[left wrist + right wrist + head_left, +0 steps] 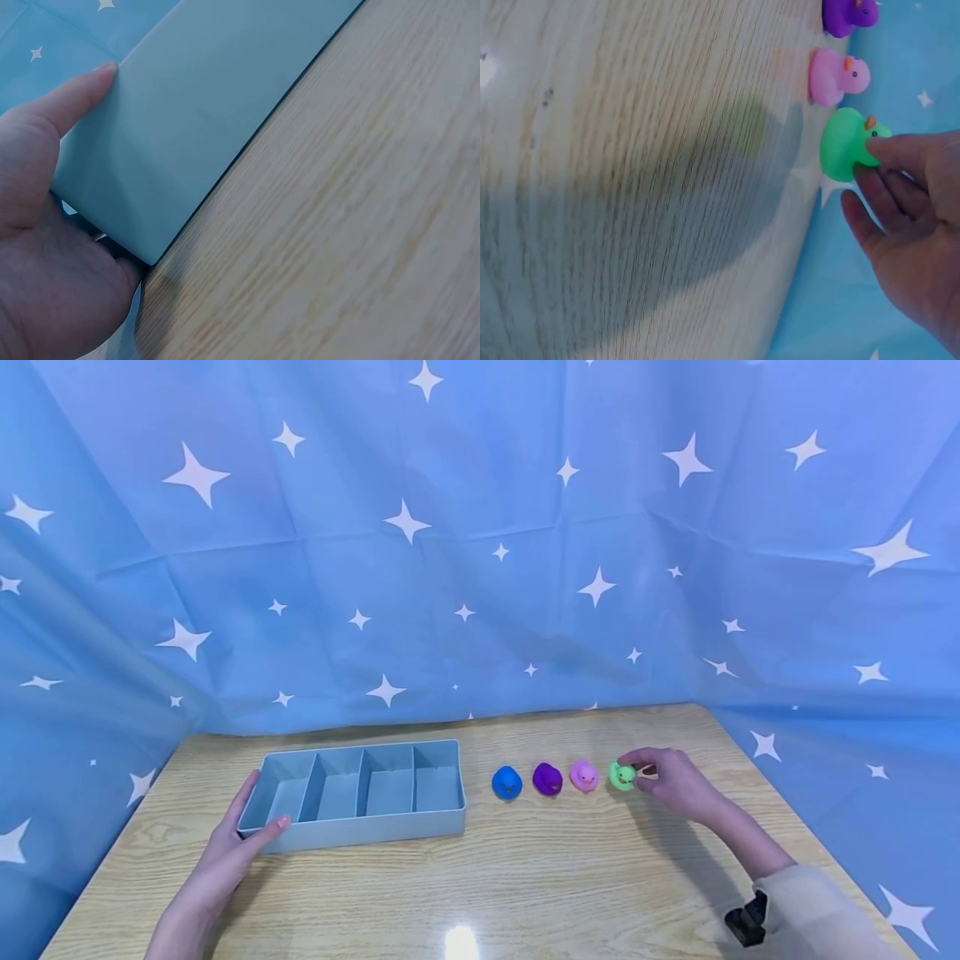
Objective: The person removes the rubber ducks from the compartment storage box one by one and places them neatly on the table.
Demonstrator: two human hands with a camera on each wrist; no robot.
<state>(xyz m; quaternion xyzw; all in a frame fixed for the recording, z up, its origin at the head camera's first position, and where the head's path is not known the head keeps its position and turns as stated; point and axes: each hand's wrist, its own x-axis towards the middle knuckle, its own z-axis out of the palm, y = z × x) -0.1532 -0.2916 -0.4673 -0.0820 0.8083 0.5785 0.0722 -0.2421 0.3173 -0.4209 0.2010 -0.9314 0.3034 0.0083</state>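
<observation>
My left hand (225, 856) grips the left end of a blue-grey divided tray (375, 828), thumb at the front rim and fingers along the end wall. The left wrist view shows the thumb (86, 94) against the tray's long side (217, 97). Over on the right, my right hand (678, 783) pinches a green rubber duck (621, 775) between thumb and fingertips. Close up, the thumb lies by the green duck's (841, 146) head and a finger supports it from the other side. A pink rubber duck (584, 776) sits just left of it.
A purple duck (547, 779) and a blue duck (507, 782) continue the row toward the tray. All this is on a wooden table (510, 877), with a blue star-patterned cloth (480, 568) hanging behind it. A small black object (746, 922) is at the right sleeve.
</observation>
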